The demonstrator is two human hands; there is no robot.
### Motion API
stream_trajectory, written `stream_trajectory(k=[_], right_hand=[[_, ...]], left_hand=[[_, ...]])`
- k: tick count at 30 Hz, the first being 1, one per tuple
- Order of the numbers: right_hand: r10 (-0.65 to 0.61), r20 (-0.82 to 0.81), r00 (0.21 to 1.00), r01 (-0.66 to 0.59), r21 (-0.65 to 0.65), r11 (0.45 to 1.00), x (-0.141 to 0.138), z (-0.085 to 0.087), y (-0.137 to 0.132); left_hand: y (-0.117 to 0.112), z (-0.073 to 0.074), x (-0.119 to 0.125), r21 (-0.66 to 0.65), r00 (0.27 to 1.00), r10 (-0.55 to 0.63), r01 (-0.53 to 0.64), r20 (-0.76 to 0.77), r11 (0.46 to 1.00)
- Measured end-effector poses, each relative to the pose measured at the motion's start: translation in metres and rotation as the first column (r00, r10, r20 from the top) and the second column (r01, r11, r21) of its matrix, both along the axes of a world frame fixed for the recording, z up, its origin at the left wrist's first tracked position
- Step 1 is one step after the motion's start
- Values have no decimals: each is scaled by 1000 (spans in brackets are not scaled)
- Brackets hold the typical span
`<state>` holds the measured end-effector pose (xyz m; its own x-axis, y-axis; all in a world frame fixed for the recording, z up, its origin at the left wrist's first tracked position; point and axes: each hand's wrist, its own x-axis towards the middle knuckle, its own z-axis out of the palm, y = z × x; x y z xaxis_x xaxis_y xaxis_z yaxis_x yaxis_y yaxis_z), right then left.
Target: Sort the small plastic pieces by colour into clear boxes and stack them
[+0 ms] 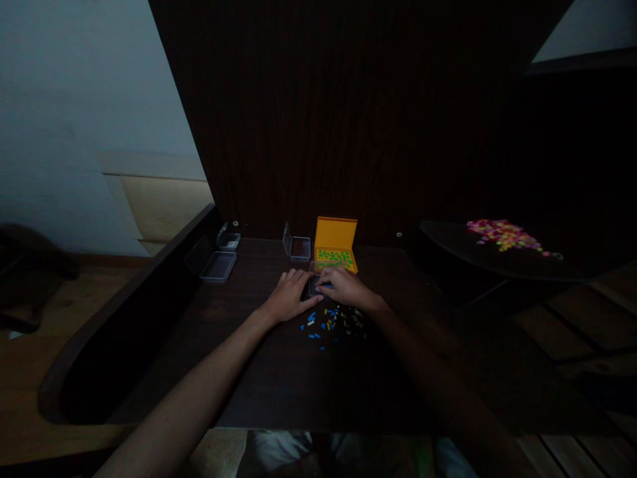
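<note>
A small clear plastic box (312, 287) lies between my hands, partly hidden by them. My left hand (291, 297) holds its left side, with the thumb along the near edge and the fingers toward the far corner. Over the box's right part, my right hand (344, 288) has its fingers bent in a pinch, and a bit of blue, apparently a small blue piece (327, 285), shows at the fingertips. Small blue, yellow and pale pieces (328, 325) lie scattered just below the hands. Behind the right hand stands an open yellow case (336, 232) with green pieces in it.
Open clear boxes stand at the back: one near the middle (300, 248), a small one (229, 241) and a larger one (219, 267) at left. A raised side panel (124, 318) bounds the dark tabletop. Pink and yellow bits (505, 236) heap on a ledge at right.
</note>
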<state>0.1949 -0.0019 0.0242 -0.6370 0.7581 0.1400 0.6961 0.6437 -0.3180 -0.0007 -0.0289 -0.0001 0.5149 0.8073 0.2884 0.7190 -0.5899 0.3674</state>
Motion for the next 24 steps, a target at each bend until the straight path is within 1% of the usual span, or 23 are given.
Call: stream_trajectory(k=[6, 9, 15, 20, 24], right_hand=[[3, -78, 997, -2, 7, 1000, 6, 2, -4], [-28, -40, 999, 28, 4, 1000, 10, 5, -6], [-58, 111, 992, 58, 4, 998, 9, 9, -11], [-67, 131, 989, 67, 0, 998, 9, 10, -10], [-71, 113, 991, 72, -6, 997, 18, 14, -8]], left_hand=[[0, 0, -1, 6, 1000, -4, 4, -6, 1000], [1, -2, -1, 22, 1000, -7, 7, 1, 1000], [1, -2, -1, 27, 1000, -2, 2, -12, 1000], [-1, 3, 0, 10, 1000, 4, -4, -24, 1000], [-1, 4, 0, -3, 1000, 8, -8, -17, 1000]])
